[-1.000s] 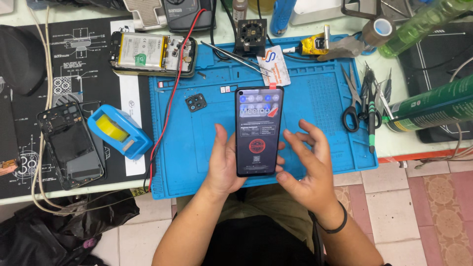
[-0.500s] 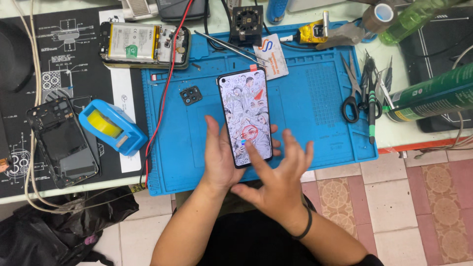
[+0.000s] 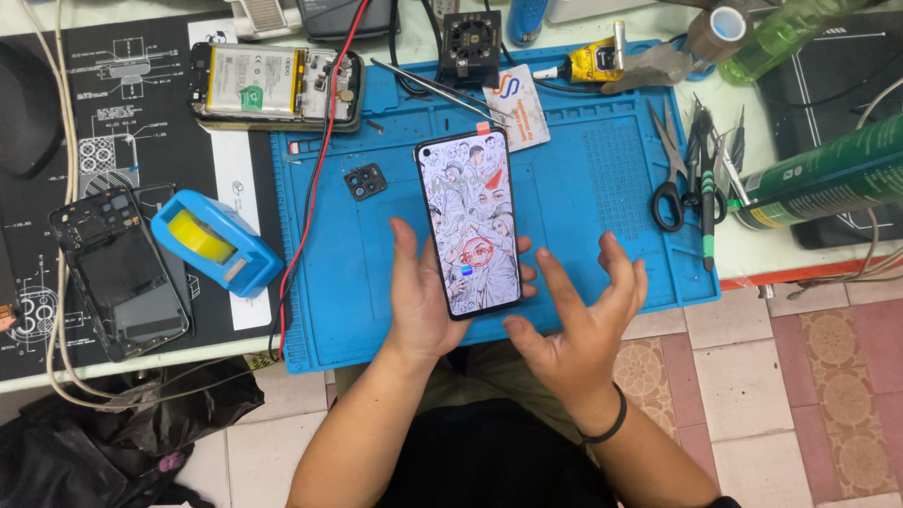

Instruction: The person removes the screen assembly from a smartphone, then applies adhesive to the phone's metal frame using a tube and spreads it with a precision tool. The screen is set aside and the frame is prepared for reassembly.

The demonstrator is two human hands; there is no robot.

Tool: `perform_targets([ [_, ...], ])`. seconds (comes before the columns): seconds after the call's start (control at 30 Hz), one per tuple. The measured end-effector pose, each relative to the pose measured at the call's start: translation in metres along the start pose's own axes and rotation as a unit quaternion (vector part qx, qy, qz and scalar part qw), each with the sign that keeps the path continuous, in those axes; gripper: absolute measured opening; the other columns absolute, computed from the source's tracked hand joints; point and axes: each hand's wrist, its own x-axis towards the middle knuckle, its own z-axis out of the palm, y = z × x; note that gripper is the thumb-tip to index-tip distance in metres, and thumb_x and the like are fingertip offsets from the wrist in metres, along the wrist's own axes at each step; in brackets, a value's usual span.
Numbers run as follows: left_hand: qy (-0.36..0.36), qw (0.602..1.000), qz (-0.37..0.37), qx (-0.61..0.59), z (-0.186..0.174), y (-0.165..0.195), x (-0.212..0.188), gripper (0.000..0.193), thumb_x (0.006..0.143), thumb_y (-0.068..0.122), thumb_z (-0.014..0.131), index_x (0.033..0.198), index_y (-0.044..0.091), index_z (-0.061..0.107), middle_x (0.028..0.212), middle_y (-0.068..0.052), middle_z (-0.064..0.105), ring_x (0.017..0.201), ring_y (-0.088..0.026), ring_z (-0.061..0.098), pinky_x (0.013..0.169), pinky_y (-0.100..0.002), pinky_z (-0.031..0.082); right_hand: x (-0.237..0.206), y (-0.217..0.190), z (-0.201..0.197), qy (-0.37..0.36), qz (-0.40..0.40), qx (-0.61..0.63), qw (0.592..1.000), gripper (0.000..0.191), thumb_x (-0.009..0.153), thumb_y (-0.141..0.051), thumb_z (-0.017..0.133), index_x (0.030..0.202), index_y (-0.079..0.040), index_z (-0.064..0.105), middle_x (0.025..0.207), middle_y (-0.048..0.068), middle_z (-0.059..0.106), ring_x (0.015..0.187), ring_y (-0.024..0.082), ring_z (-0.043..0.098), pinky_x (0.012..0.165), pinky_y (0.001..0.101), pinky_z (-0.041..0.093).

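Your left hand (image 3: 423,306) cradles a slim black smartphone with a lit, drawing-covered screen (image 3: 469,224) from below over the blue silicone work mat (image 3: 602,188) on the table, fingers curled around its lower edges. Your right hand (image 3: 578,325) hovers just beside it, spread wide and holding nothing. A white card with a red-and-blue emblem (image 3: 517,105) lies near the mat's far edge, and a green cylindrical can with a white label (image 3: 828,174) lies at the right.

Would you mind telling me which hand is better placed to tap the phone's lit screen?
Probably the right hand: it is open and free beside the phone, while the left hand holds it.
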Motion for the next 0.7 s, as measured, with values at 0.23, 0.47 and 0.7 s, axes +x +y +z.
perform_targets([
  [0.23,0.025,1.0,-0.002,0.003,-0.003,0.003,0.006,0.102,0.098,0.082,0.021,0.156,0.0,0.041,0.129,-0.028,0.064,0.109,-0.04,0.067,0.095,-0.055,0.058,-0.001,-0.023,0.019,-0.055,-0.082,0.002,0.995,0.076,0.087,-0.075,0.058,0.141,-0.022,0.066,0.152,0.032,0.035,0.141,0.049,0.037,0.119,0.0729,0.018],
  [0.47,0.011,1.0,0.012,-0.02,-0.004,-0.005,0.005,0.1,0.1,0.08,0.02,0.156,0.0,0.042,0.133,-0.028,0.063,0.112,-0.04,0.067,0.094,-0.057,0.059,-0.004,-0.016,0.011,-0.042,-0.09,0.051,0.994,0.072,0.084,-0.069,0.063,0.136,-0.02,0.068,0.15,0.029,0.04,0.139,0.045,0.042,0.121,0.0676,0.025],
  [0.7,0.019,0.999,-0.027,0.011,-0.008,-0.008,0.002,0.071,0.107,0.055,0.046,0.151,0.0,0.044,0.134,-0.02,0.063,0.114,-0.035,0.067,0.098,-0.048,0.057,0.018,0.009,0.001,-0.075,0.12,0.281,0.949,0.046,0.096,-0.015,0.072,0.14,-0.002,0.062,0.135,0.016,0.059,0.117,0.022,0.062,0.101,0.0322,0.054],
])
